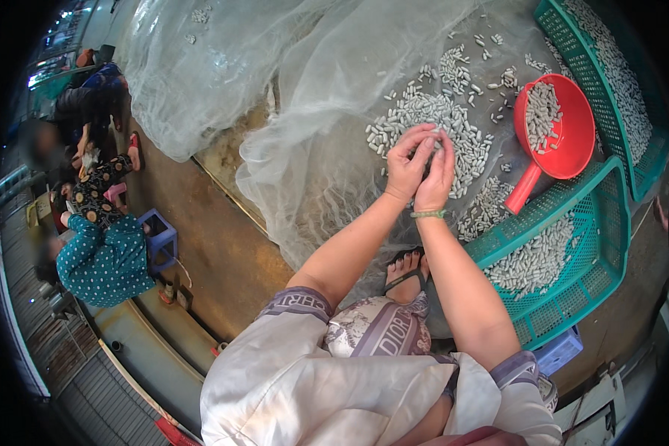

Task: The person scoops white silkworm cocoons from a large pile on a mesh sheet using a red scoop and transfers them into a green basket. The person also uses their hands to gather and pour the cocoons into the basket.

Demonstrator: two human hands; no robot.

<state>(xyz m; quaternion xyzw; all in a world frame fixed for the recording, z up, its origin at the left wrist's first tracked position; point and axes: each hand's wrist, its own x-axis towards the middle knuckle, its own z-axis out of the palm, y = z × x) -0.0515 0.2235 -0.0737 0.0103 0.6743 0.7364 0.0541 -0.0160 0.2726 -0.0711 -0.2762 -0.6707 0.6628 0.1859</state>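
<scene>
My left hand [409, 160] and my right hand [436, 175] meet above a pile of small grey-white cylindrical pieces [470, 152] that look like net sinkers. The fingers of both hands are curled and pressed together at the tips. Whatever is between them is too small to make out. Under the pile spreads a pale, sheer net [297, 141]. To the right of my hands lies a red plastic scoop [574, 123] holding more of the pieces, its handle toward me. A green bracelet circles my right wrist.
A teal plastic basket [609, 260], partly filled with pieces, stands beside my right forearm. Another teal basket [583, 70] full of them is at the far right. My sandalled foot [406, 276] rests between my arms. At left, several people sit near a blue stool [162, 238].
</scene>
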